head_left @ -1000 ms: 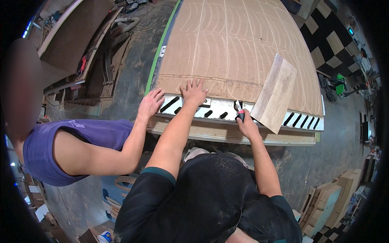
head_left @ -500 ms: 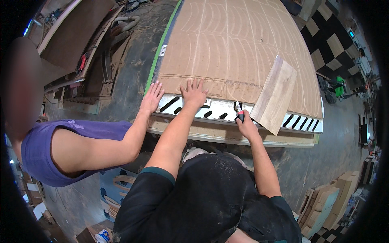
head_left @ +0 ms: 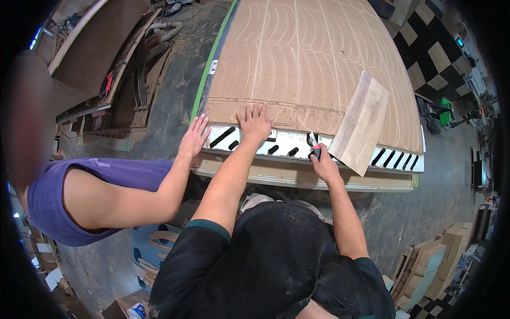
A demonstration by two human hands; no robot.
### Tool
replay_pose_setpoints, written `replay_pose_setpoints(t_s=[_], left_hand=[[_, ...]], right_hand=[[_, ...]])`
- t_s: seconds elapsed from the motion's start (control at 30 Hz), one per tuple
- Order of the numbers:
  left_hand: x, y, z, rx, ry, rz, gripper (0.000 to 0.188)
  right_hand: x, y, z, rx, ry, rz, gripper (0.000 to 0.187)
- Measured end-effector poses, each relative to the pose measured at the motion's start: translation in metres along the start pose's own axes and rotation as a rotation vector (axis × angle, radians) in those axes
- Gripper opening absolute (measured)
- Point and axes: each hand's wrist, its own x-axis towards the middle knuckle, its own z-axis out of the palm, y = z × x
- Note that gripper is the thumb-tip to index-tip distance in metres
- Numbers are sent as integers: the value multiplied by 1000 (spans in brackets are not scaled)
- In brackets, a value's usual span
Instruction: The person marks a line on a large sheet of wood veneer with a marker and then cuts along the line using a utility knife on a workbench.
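My left hand (head_left: 255,124) lies flat with fingers spread on the near edge of a large brown sheet (head_left: 287,69). In my right hand (head_left: 325,165) is a utility knife (head_left: 315,148) with a red and black handle, its blade end pointing toward the sheet's near edge. Under that edge a white strip with slanted black slots (head_left: 249,146) runs along the front. A wood-grain plank (head_left: 360,125) lies askew on the sheet, right of my right hand, its near end jutting over the strip. At the left corner rests a co-worker's hand (head_left: 195,137).
The co-worker in a purple sleeveless top (head_left: 111,183) stands close on my left. A pale board (head_left: 265,174) sits below the slotted strip. Stacked boards (head_left: 425,266) lean at the lower right, and a large curved panel (head_left: 101,53) stands at the far left.
The co-worker's hand has slid slightly left and nearer along the corner. My two hands, the knife and the plank stay almost where they were.
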Motion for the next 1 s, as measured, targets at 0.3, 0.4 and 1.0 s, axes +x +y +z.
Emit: replay_pose_setpoints(t_s=[0.3,0.4,1.0], left_hand=[[0,-2,7,-8,32,11,72],[0,-3,7,-26,32,10,72],[-1,-1,2,-2,20,3,72]], right_hand=[[-2,-3,-2,16,-10,14,68],[-1,-3,-1,10,-5,18,67],[-3,-4,-2,23,8,13,66]])
